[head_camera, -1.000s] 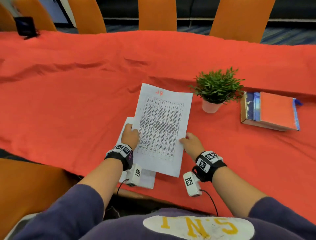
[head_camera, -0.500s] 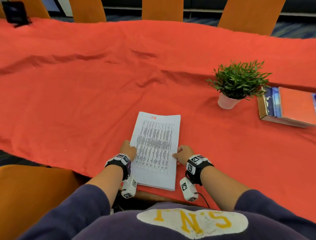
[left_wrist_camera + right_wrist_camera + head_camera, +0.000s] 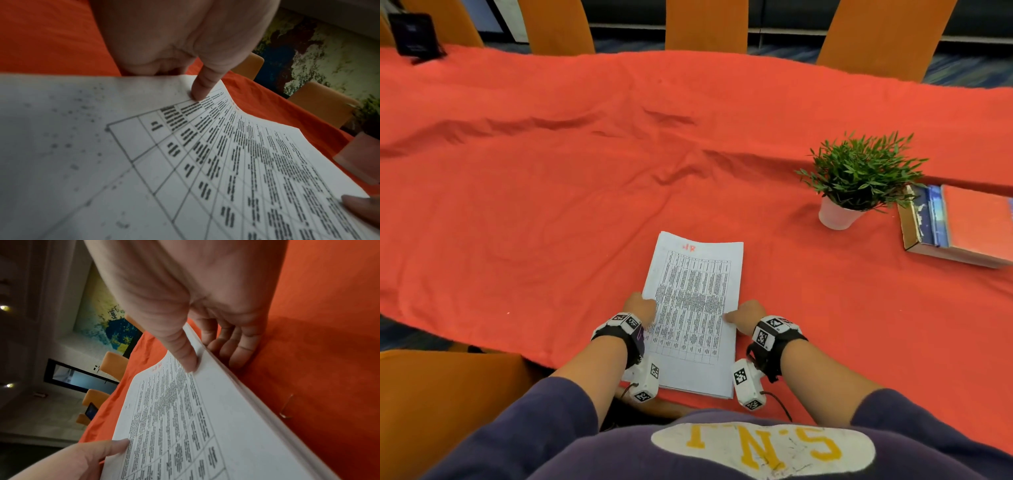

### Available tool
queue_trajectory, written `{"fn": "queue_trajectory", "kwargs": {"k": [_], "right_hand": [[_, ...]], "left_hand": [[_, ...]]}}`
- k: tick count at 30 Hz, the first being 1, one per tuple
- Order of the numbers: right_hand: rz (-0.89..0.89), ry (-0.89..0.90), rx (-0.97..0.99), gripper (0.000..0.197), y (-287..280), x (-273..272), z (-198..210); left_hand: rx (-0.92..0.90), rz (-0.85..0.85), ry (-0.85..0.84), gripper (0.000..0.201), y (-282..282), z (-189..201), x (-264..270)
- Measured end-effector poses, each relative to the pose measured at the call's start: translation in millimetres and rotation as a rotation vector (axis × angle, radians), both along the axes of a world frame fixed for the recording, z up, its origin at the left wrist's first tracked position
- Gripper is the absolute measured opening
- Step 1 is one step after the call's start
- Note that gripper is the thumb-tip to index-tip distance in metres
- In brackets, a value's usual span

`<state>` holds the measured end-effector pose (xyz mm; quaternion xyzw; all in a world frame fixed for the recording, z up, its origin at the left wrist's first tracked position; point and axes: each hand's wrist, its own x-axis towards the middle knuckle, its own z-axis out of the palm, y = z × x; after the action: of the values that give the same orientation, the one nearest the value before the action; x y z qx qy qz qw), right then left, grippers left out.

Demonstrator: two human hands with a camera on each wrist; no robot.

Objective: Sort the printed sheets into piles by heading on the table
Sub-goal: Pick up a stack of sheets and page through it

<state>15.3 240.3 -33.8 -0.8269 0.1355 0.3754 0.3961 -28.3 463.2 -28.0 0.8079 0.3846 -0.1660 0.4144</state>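
The stack of printed sheets lies on the red tablecloth at the near edge of the table, its bottom edge close to the cloth's hem and the person's chest; the top sheet carries a ruled table of small dark print, too fine to read, and a short red handwritten mark near its top edge, which I cannot make out. The left hand holds the stack's left edge — thumb pressed flat on top of the paper, the other fingers curled under the edge, as the left wrist view shows; the right hand grips the right edge the same way, thumb on top and fingers tucked beneath against the cloth; the stack's right side sits a little raised off the cloth there. A paper clip lies on the cloth just beside that edge.

Ahead and to the left the cloth runs wide and wrinkled, bare up to the far edge, where orange chair backs stand in a row; a small dark device sits at the far left corner. To the right, well apart from the sheets, stands a potted plant in a white pot, and just beyond it a thick book with a red cover. The person's dark shirt bears yellow letters on a white patch — they read "S.N.T" upside down.
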Motion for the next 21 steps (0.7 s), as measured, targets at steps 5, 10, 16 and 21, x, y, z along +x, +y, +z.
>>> {"fn": "queue_trajectory", "kwargs": {"k": [5, 10, 16, 21], "right_hand": [[-0.039, 0.031, 0.133, 0.017, -13.8, 4.7, 8.8], [-0.148, -0.052, 0.215, 0.032, -76.4, 16.1, 22.5], [-0.069, -0.257, 0.299, 0.049, -213.7, 25.7, 55.7], [-0.217, -0.326, 0.345, 0.032, -323.1, 14.4, 94.3]], "left_hand": [[-0.027, -0.009, -0.021, 0.027, -18.0, 13.5, 8.9], [-0.086, -0.036, -0.155, 0.020, -79.8, 45.8, 24.8], [-0.252, -0.077, -0.376, 0.022, -201.2, 79.3, 41.7], [-0.316, -0.107, -0.458, 0.015, -308.0, 93.9, 47.3]]}}
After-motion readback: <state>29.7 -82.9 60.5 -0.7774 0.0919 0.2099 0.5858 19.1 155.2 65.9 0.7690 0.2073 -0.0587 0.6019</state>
